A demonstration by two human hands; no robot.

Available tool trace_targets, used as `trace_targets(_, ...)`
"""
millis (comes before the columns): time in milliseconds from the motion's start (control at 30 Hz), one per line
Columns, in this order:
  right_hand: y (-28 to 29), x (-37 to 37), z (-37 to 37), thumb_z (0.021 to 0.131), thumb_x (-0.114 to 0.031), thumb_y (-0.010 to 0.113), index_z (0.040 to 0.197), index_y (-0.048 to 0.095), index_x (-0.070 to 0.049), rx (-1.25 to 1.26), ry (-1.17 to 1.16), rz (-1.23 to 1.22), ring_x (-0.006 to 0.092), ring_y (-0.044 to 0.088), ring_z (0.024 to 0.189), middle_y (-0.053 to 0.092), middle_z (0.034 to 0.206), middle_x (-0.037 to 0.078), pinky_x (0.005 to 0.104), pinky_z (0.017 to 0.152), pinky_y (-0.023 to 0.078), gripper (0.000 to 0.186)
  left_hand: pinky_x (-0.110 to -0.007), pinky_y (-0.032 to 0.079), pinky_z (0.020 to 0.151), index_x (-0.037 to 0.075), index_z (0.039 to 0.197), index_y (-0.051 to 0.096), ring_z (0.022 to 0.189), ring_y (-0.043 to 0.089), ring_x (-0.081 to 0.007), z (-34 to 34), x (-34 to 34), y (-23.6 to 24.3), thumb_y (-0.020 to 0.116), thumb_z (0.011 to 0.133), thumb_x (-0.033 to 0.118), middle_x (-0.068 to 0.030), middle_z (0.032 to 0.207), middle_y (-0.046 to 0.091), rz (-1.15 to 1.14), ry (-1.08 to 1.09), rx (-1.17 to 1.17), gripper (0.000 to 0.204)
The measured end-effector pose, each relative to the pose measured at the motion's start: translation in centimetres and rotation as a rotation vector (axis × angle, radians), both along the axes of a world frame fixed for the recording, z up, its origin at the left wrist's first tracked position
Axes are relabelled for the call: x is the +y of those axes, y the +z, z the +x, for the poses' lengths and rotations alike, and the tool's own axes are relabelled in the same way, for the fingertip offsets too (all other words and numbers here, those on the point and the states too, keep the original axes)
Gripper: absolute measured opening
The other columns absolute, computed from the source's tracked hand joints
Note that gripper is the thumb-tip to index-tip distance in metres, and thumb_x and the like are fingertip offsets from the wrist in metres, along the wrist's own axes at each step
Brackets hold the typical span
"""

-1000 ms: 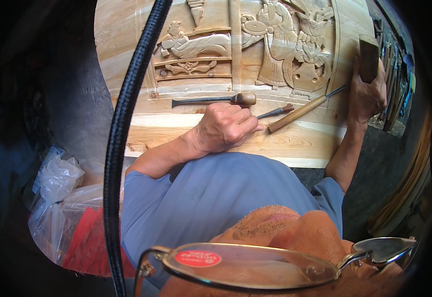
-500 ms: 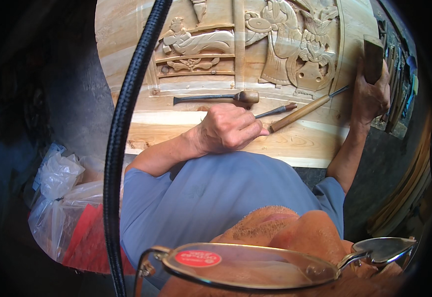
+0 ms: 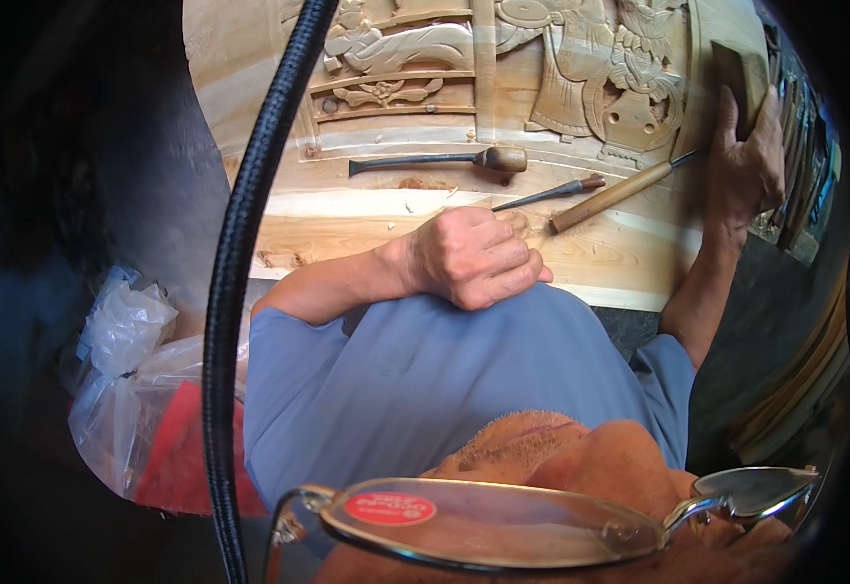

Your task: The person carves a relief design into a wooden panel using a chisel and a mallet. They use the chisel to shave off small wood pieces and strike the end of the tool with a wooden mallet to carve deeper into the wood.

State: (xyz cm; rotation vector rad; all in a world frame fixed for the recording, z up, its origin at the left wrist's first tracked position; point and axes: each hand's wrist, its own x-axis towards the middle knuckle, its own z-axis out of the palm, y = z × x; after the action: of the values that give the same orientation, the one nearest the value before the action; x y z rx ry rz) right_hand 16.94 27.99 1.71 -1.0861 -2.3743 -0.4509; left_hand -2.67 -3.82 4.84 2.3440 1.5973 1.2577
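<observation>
My left hand (image 3: 478, 258) lies curled in a closed fist at the near edge of the carved wooden panel (image 3: 347, 229), against my shirt. What is inside its fingers, if anything, is hidden. At the panel's right edge, my right hand (image 3: 754, 175) grips a brown wooden block (image 3: 739, 83) between thumb and fingers. Between my hands lies a long wooden-handled carving tool (image 3: 612, 198) with a dark metal end. Beside it rests a slim dark chisel (image 3: 551, 192), partly behind my left fist. Farther left is a flat-bladed chisel (image 3: 425, 162) with a thick wooden butt.
Carved relief figures (image 3: 629, 107) cover the panel's far part. Several tools (image 3: 802, 146) stand in a row past its right edge. A clear plastic bag (image 3: 128, 336) sits at the left near something red (image 3: 191, 448). A black braided cable (image 3: 250, 234) crosses the view.
The view has shifted, so the panel and tools appear higher and farther right. My left fist has drawn slightly nearer my body. My right hand still holds the block, now with its fingers straighter.
</observation>
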Motion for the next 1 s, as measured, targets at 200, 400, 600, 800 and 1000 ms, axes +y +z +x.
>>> trace_targets(200,0.8,-1.0,-0.7,0.094,-0.055,0.078,0.139,0.071,-0.008,0.043,0.011,-0.041,0.0306,0.078,0.109,0.078,0.126,0.013,0.0378,0.092,0.061,0.065,-0.026,0.038,0.046,0.008,0.075,0.063,0.055,0.05,-0.0099,0.0,-0.2,0.8,0.084,0.085,0.016,0.0037,0.063,0.046,0.006,0.01,0.138,0.025)
trace_targets(400,0.8,-1.0,-0.5,0.095,-0.054,0.077,0.138,0.071,-0.01,0.07,0.006,-0.067,0.0327,0.078,0.106,0.079,0.123,0.012,0.0402,0.09,0.062,0.062,-0.028,0.038,0.046,0.006,0.082,0.068,0.055,0.051,-0.0107,-1.2,-1.2,1.4,0.084,0.087,0.015,0.002,0.064,0.049,-0.085,0.077,0.233,0.019)
trace_targets(600,1.8,-1.7,0.0,0.099,-0.064,0.066,0.146,0.066,-0.018,0.032,-0.075,-0.19,0.0333,0.077,0.109,0.077,0.127,0.012,0.0407,0.091,0.06,0.065,-0.032,0.04,0.049,0.004,0.101,0.076,0.055,0.055,-0.0153,-2.9,-2.6,1.0,0.086,0.086,0.014,-0.0014,0.067,0.057,-0.252,0.209,0.263,0.021)
trace_targets(800,1.2,-1.4,0.9,0.103,-0.071,0.054,0.146,0.067,-0.025,0.18,-0.089,-0.195,0.0313,0.077,0.112,0.078,0.128,0.009,0.0387,0.094,0.059,0.065,-0.035,0.046,0.052,0.01,0.111,0.078,0.058,0.061,-0.0205,-4.4,-3.1,0.2,0.086,0.086,0.017,-0.0033,0.069,0.061,-0.338,0.43,0.34,0.027)
trace_targets(1000,1.0,-1.2,1.1,0.103,-0.068,0.057,0.144,0.069,-0.026,0.193,-0.078,-0.143,0.0284,0.077,0.113,0.078,0.127,0.007,0.0375,0.095,0.059,0.061,-0.035,0.048,0.053,0.01,0.106,0.078,0.059,0.062,-0.0209,-4.4,-3.0,-0.6,0.086,0.086,0.017,-0.0034,0.069,0.062,-0.373,0.493,0.38,0.023)
